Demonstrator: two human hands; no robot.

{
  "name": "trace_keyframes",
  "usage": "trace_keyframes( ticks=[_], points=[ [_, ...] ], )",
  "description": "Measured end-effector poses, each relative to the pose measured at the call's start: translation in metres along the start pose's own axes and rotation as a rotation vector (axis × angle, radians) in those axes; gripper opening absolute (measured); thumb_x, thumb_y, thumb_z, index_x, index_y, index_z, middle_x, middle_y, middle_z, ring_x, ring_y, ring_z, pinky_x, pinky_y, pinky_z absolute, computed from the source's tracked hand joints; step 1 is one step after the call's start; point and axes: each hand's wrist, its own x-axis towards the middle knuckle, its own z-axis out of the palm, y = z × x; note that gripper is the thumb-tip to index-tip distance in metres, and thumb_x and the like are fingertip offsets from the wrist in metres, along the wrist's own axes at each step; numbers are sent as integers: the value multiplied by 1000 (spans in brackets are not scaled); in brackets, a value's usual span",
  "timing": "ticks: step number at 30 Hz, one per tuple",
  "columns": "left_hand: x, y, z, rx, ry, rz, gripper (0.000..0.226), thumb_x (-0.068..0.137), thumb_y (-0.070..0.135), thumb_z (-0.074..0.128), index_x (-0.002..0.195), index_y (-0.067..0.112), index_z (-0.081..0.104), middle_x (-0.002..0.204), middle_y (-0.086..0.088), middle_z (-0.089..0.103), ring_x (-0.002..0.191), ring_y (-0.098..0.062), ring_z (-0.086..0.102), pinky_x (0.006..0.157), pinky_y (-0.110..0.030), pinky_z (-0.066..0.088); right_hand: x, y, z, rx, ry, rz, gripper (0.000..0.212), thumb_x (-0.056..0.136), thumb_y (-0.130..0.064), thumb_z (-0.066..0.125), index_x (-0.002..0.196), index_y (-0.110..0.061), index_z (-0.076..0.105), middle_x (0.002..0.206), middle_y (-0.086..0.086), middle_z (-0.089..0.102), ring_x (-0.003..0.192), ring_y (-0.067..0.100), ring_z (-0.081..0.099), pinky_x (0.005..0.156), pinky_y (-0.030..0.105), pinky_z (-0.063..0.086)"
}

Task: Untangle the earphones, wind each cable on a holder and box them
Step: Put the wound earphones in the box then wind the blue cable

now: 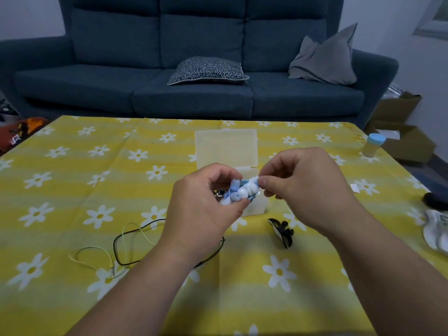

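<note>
Above the table's middle both my hands hold a blue and white earphone bundle (242, 191) wound on a holder. My left hand (203, 209) grips its left end with curled fingers. Its right end is pinched between thumb and forefinger of my right hand (305, 187). Right behind the bundle stands a translucent plastic box (228, 146) with its lid up. On the cloth at the left lie a black cable (118, 248) and a pale green cable (97, 251), loosely crossed. A black holder with black earbuds (282, 231) lies right of my hands.
The table wears a yellow cloth with white flowers (72, 190). A small bottle with a blue cap (373, 145) stands at the far right edge. White and dark objects (436, 226) lie at the right edge. A blue sofa (194, 69) sits behind the table.
</note>
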Motion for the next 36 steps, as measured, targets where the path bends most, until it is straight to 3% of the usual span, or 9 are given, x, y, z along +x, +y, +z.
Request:
trace_keyframes(
  ticks=[11, 20, 25, 36],
  points=[
    [-2, -2, 3, 200, 13, 166, 21, 73, 16, 82, 85, 28, 70, 84, 13, 68, 77, -11, 65, 63, -38, 58, -3, -1, 8, -32, 89, 12, 16, 78, -15, 81, 66, -22, 73, 60, -6, 69, 60, 11, 67, 63, 40, 59],
    [4, -5, 1, -157, 122, -163, 24, 70, 5, 84, 82, 18, 68, 87, 1, 76, 83, -21, 73, 78, -46, 60, 1, 0, 8, 90, 56, -15, 15, 86, -13, 73, 74, -20, 70, 65, -3, 72, 66, 12, 71, 70, 46, 59],
    [4, -3, 0, -109, 116, -151, 27, 68, 4, 85, 84, 18, 68, 86, 5, 74, 81, -12, 71, 75, -38, 61, -1, -4, 10, 84, -31, -87, 15, 86, -12, 73, 75, -22, 72, 66, -3, 71, 64, 14, 68, 67, 41, 58],
    [-1, 0, 2, 128, 98, -2, 25, 72, 13, 84, 86, 29, 69, 84, 14, 69, 81, -3, 67, 68, -28, 59, -5, -4, 12, -255, -91, -165, 9, 85, -19, 74, 80, -26, 73, 72, -10, 69, 69, 4, 63, 65, 26, 54]
  ],
)
